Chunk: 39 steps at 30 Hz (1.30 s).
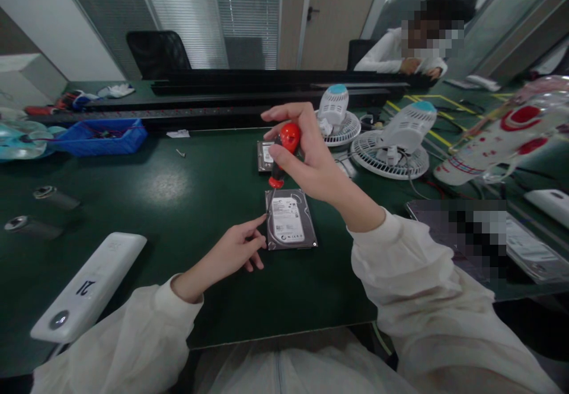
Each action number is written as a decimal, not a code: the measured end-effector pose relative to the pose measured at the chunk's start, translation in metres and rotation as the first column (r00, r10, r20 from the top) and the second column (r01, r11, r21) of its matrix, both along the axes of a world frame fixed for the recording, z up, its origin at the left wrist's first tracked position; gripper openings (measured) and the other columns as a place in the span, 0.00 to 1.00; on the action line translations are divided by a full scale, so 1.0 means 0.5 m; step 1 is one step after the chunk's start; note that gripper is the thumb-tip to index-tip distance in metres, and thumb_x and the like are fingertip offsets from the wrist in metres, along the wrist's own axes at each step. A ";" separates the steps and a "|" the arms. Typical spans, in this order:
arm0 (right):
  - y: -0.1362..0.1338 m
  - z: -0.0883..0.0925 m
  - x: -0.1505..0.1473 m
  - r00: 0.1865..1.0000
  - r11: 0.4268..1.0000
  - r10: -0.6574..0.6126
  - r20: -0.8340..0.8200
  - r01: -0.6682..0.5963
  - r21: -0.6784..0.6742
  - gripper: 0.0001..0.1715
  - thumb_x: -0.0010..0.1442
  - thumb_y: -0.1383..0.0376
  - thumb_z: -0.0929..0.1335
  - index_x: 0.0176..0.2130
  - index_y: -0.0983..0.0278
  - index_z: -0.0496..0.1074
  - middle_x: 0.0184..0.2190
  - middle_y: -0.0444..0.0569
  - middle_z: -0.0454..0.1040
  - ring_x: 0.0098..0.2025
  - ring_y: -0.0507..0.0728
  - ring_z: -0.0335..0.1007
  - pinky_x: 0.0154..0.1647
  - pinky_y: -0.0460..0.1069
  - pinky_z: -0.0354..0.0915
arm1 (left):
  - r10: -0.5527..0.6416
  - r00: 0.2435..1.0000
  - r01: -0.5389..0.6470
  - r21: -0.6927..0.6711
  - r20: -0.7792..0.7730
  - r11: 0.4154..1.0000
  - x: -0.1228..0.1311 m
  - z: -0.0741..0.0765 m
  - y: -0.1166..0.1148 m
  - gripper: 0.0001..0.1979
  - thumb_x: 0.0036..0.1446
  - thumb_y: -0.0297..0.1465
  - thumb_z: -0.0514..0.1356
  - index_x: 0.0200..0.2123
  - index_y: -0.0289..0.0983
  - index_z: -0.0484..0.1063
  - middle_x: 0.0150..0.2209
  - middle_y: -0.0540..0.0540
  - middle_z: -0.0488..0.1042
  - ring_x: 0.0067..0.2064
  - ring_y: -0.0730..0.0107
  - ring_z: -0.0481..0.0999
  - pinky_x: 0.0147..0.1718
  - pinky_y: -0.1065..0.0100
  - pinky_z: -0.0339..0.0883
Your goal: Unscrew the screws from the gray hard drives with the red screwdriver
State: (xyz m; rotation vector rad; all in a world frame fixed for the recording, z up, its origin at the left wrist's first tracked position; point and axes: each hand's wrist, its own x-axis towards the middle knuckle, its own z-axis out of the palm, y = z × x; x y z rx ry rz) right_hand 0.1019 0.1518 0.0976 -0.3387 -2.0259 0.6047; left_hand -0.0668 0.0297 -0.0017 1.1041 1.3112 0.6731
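A hard drive (288,219) with a white label lies flat on the dark green tabletop in front of me. My right hand (313,160) is closed around the handle of a red-and-black screwdriver (290,138). The screwdriver stands tilted, its shaft running down to the drive's left edge. At that edge is my left hand (237,243), index finger stretched to the spot near the screwdriver tip and thumb by the drive's side; its fingers are apart and grip nothing. Behind the screwdriver, a second hard drive (264,158) is partly hidden by my right hand.
A white power bank (91,287) and two metal cylinders (56,197) lie on the left, with a blue tray (104,135) behind them. Two white fans (391,145) and a patterned tumbler (493,136) are on the right. Another person (400,50) sits across the table.
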 end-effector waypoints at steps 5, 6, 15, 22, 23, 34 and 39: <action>-0.002 -0.005 -0.009 0.995 0.997 0.074 -0.064 -0.075 -0.025 0.13 0.64 0.58 0.69 0.47 0.58 0.64 0.52 0.51 0.69 0.49 0.55 0.74 0.54 0.55 0.77 | -0.008 1.000 0.008 0.008 0.012 1.000 -0.003 -0.006 0.001 0.33 0.65 0.24 0.57 0.72 0.39 0.53 0.36 0.50 0.73 0.23 0.77 0.78 0.15 0.79 0.67; -0.003 -0.005 -0.008 0.997 0.999 0.041 -0.066 -0.043 -0.027 0.12 0.63 0.58 0.70 0.44 0.59 0.66 0.50 0.50 0.71 0.48 0.55 0.74 0.53 0.56 0.77 | -0.008 1.000 0.008 0.009 0.012 1.000 -0.004 -0.007 0.001 0.33 0.65 0.24 0.57 0.72 0.39 0.53 0.36 0.50 0.73 0.23 0.77 0.78 0.15 0.79 0.67; -0.002 0.023 0.030 0.982 0.988 0.146 0.119 -0.151 0.030 0.23 0.70 0.62 0.60 0.62 0.60 0.66 0.64 0.50 0.69 0.64 0.57 0.68 0.66 0.59 0.67 | -0.011 1.000 0.011 0.030 0.009 1.000 -0.005 -0.007 0.000 0.34 0.65 0.26 0.57 0.72 0.40 0.54 0.37 0.49 0.74 0.23 0.76 0.78 0.16 0.78 0.67; -0.008 0.030 0.029 0.983 0.981 -0.136 0.123 0.117 0.152 0.14 0.64 0.53 0.69 0.42 0.61 0.71 0.39 0.47 0.74 0.39 0.55 0.71 0.48 0.56 0.74 | -0.012 1.000 0.012 0.015 0.007 1.000 -0.006 -0.009 0.001 0.34 0.65 0.25 0.58 0.72 0.41 0.54 0.37 0.48 0.75 0.23 0.77 0.78 0.16 0.78 0.66; -0.008 0.028 0.028 0.982 0.983 -0.121 0.145 0.098 0.154 0.15 0.66 0.53 0.67 0.43 0.61 0.71 0.41 0.49 0.74 0.42 0.55 0.71 0.51 0.57 0.73 | -0.013 1.000 0.013 0.018 0.007 1.000 -0.006 -0.009 0.001 0.34 0.65 0.25 0.58 0.72 0.41 0.54 0.37 0.48 0.75 0.23 0.77 0.78 0.16 0.78 0.66; -0.011 0.016 0.018 0.997 0.989 -0.052 0.059 0.043 0.140 0.22 0.63 0.55 0.71 0.53 0.62 0.72 0.49 0.48 0.78 0.46 0.56 0.76 0.52 0.55 0.74 | -0.018 1.000 0.018 0.019 0.012 1.000 -0.005 -0.007 0.001 0.34 0.64 0.26 0.58 0.72 0.41 0.54 0.36 0.49 0.75 0.23 0.78 0.78 0.16 0.80 0.66; -0.010 0.019 0.020 0.992 0.981 -0.078 0.098 0.059 0.183 0.22 0.68 0.53 0.65 0.55 0.61 0.71 0.52 0.49 0.78 0.50 0.57 0.76 0.56 0.58 0.71 | -0.019 1.000 0.019 0.024 0.001 1.000 -0.006 -0.009 0.001 0.34 0.65 0.24 0.57 0.72 0.41 0.53 0.37 0.49 0.74 0.23 0.78 0.78 0.16 0.79 0.67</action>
